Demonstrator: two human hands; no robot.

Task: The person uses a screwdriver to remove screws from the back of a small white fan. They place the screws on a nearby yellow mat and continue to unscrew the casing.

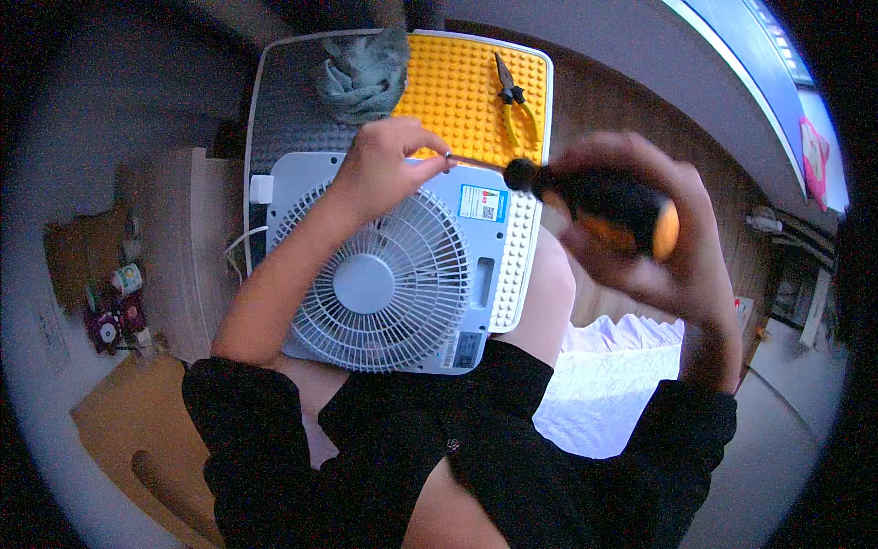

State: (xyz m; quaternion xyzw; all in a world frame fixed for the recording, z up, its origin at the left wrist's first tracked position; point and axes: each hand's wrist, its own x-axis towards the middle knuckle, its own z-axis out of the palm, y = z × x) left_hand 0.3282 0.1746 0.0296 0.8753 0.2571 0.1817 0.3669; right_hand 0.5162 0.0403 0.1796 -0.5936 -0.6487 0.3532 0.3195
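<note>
Black-and-orange screwdriver [594,209] is the thing in play, seen from the head camera looking down. The right hand [654,238] is wrapped around its fat handle, raised to the right of the white fan [389,265] that lies on the person's lap. The thin metal shaft runs left from the handle, and the left hand [389,165] pinches its tip between fingertips, just above the fan's upper edge. So both hands are closed on the same tool, one at each end.

Handling-wise, I'd guess the screwdriver is stiff, fairly light, and the rubbery-looking handle is the obvious grab spot; the bare shaft looks slick and skinny, fine for steadying only. Can't tell if there's a screw on the tip, too small and blurry.

The fan looks like light plastic with a round grille that would flex if squeezed, so its solid frame around the grille seems the better hold.

Beyond the fan, a yellow studded mat [466,87] holds a pair of pliers [512,101], and a grey-green rag [366,69] sits bunched just left of the mat.
</note>
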